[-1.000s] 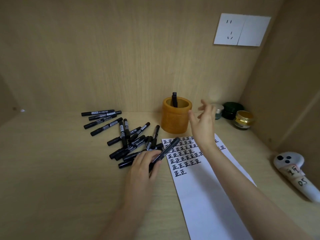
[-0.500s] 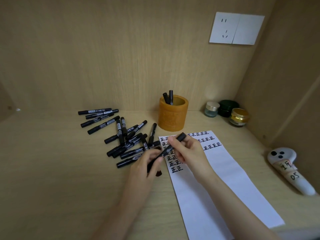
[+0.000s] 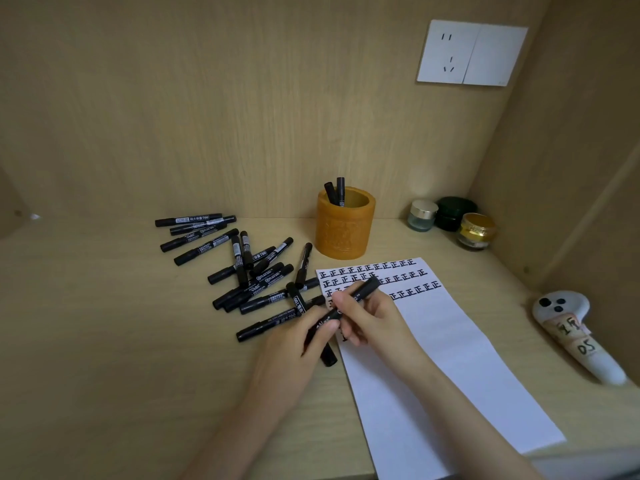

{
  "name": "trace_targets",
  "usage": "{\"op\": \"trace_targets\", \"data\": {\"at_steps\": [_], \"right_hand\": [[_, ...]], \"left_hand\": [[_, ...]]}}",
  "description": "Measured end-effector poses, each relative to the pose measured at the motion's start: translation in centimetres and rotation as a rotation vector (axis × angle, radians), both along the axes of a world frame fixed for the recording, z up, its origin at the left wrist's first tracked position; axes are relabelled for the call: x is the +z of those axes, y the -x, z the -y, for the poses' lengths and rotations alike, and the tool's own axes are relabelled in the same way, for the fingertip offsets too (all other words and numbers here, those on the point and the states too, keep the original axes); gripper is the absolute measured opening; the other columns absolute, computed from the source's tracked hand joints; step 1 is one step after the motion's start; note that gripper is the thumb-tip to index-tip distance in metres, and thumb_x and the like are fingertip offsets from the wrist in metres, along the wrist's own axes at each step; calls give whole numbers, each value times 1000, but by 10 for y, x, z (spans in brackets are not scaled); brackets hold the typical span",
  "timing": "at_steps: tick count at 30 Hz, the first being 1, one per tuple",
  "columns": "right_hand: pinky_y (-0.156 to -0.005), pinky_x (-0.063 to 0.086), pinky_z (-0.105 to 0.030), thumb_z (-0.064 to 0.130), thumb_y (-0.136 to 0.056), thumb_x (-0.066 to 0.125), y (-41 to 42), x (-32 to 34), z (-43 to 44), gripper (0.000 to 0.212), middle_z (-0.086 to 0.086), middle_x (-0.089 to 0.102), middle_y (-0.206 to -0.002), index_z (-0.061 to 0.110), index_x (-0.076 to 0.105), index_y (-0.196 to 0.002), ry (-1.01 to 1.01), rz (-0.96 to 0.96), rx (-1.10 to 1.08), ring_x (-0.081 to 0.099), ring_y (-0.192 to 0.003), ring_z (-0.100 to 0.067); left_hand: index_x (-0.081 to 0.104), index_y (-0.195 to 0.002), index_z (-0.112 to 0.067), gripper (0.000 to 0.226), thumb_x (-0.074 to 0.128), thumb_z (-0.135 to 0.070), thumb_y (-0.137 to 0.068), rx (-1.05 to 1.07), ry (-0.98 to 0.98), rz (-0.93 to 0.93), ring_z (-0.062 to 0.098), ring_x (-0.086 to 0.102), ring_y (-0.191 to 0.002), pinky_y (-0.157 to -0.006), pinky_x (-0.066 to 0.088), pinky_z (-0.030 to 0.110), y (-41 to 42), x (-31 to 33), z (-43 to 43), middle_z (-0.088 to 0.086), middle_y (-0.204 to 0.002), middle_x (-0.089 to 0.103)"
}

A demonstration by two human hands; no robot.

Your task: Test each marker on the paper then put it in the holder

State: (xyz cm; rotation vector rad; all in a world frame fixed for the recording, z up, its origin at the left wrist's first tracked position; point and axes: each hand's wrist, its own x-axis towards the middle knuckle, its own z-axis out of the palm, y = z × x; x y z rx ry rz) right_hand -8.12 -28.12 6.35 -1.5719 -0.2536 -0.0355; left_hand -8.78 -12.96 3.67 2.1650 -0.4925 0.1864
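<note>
Both hands hold one black marker [image 3: 363,291] slanted over the left edge of the white paper [image 3: 450,362]. My right hand [image 3: 370,318] grips its upper part near the cap end. My left hand [image 3: 294,344] pinches its lower barrel. Rows of black test characters fill the top of the paper, partly hidden by my right hand. The orange holder [image 3: 344,226] stands behind the paper with two markers [image 3: 336,192] in it. A pile of several black markers [image 3: 249,271] lies left of the paper.
Three small jars [image 3: 450,216] sit in the back right corner. A white controller [image 3: 575,334] with handwritten labels lies at the right. Wooden walls close the back and right side. A wall socket [image 3: 471,53] is mounted on the back wall.
A second ago my right hand was open by the holder while my left lifted a marker from the pile. My right hand then came down and took hold of that marker's upper end.
</note>
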Motion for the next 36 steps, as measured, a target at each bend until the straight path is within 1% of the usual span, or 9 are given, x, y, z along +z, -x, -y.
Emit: {"op": "trace_targets", "data": {"at_steps": [3, 7, 12, 17, 21, 23, 26, 30, 36], "right_hand": [[-49, 37, -14, 20, -95, 54, 2, -2, 3, 24, -6, 51, -51, 7, 54, -75, -5, 10, 18, 42, -43, -11], [-44, 34, -17, 22, -92, 58, 3, -3, 7, 30, -4, 49, -47, 10, 51, -66, -58, -30, -114, 39, -40, -12], [-41, 25, -22, 24, -87, 66, -4, 2, 35, 48, -2, 44, -42, 22, 49, -43, -164, -134, -372, 36, -37, -13], [-38, 25, -20, 17, -85, 70, -5, -5, 50, 42, -3, 38, -46, 16, 42, -53, -83, -176, -452, 32, -38, -14], [-39, 27, -22, 9, -90, 58, -6, -13, 49, 11, -6, 44, -49, 11, 62, -80, -138, -199, -437, 44, -40, -17], [-39, 30, -18, 9, -92, 55, -4, -13, 46, 13, -9, 54, -50, 4, 67, -90, -57, -151, -411, 52, -41, -15], [-41, 35, -13, 12, -91, 61, -4, -14, 45, 21, -12, 59, -52, -5, 64, -80, -4, -115, -407, 51, -39, -10], [-47, 37, -13, 17, -82, 75, -8, -21, 47, 26, 4, 54, -46, 6, 59, -64, 55, -98, -482, 47, -43, -6], [-48, 33, -11, 14, -86, 69, -8, -29, 46, 25, 14, 52, -41, 12, 62, -62, 131, -89, -528, 47, -43, 2]], "left_hand": [[57, -101, -39, 28, 41, -56, -87, -27, 36, -65, 7, 61, -73, -68, 50, 32, 0, 0, -1, -11, -79, 67], [52, -99, -40, 14, 48, -49, -89, -39, 56, -100, -3, 55, -63, -55, 39, 12, 3, 2, 2, -17, -69, 59], [44, -110, -41, 21, 40, -25, -98, -62, 104, -144, 6, 41, -52, -53, 33, 18, 6, 3, 0, 5, -73, 54], [44, -108, -46, 23, 49, -27, -95, -153, 95, -186, -6, 55, -80, -69, 39, 13, 5, 2, 4, -12, -99, 63], [58, -101, -44, 19, 62, -32, -86, -180, 6, -136, -14, 52, -90, -74, 38, 6, 4, 0, 2, -24, -98, 61], [62, -101, -43, 19, 63, -32, -86, -183, -49, -85, -11, 50, -97, -77, 36, 2, 5, -1, 2, -24, -97, 58], [63, -105, -43, 21, 62, -39, -85, -170, -139, -9, -7, 52, -92, -78, 38, 5, 3, -5, 1, -21, -95, 54], [61, -111, -45, 26, 58, -46, -85, -170, -238, 26, -7, 53, -85, -79, 45, 12, 3, -7, 0, -22, -95, 51], [59, -111, -47, 26, 56, -48, -85, -165, -261, 50, -7, 52, -83, -73, 42, 8, 4, -5, -1, -23, -94, 49]]}}
